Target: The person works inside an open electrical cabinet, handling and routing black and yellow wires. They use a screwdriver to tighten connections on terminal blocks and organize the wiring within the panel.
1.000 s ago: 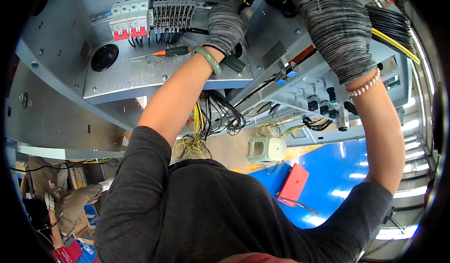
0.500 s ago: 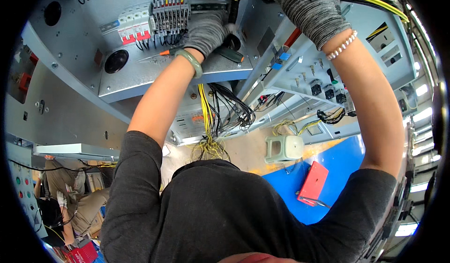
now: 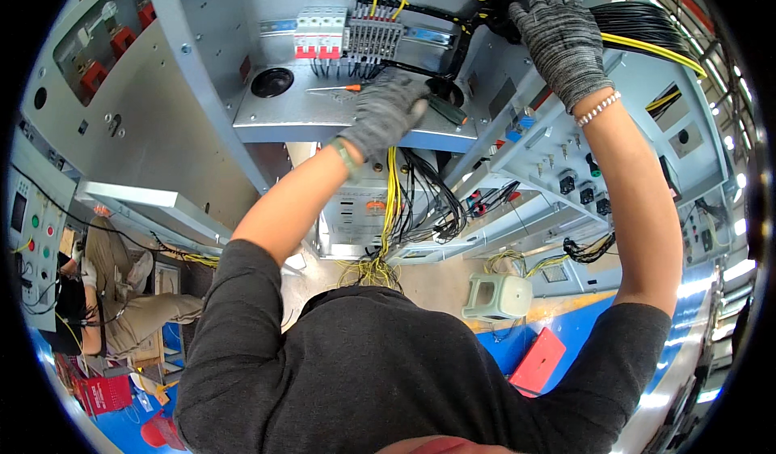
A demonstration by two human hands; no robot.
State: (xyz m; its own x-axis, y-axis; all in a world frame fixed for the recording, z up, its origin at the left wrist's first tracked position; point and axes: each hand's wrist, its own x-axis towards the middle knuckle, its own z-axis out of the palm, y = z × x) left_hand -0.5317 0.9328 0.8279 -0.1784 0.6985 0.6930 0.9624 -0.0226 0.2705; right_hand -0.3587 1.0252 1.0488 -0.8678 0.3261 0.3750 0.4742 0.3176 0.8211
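Note:
My left hand (image 3: pixel 388 114), in a grey knit glove and slightly smeared, is over the metal shelf inside a cabinet. Its thumb stands away from the palm, but the other fingers are mostly hidden. Left of it lies a screwdriver (image 3: pixel 353 88) with an orange handle, partly covered by the hand. A dark green-handled tool (image 3: pixel 447 109) lies on the right, beside a round hole. My right hand (image 3: pixel 562 46), also gloved, is closed over a bundle of black wires (image 3: pixel 643 27) at the cabinet's upper right edge; a yellow wire (image 3: pixel 655 52) runs along the bundle.
Red-switched breakers (image 3: pixel 319 33) and a terminal block (image 3: pixel 374 39) sit behind the shelf. Yellow wires (image 3: pixel 391 195) and black wires hang below it. An open panel (image 3: pixel 558 155) with switches stands right. A pale stool (image 3: pixel 497 296) is on the floor; a seated person (image 3: pixel 121 292) works left.
The view has shifted, showing more of the cabinet's upper part. My left hand has drawn back from the terminal block toward the shelf's front, uncovering the screwdriver's shaft. My right hand remains at the wires.

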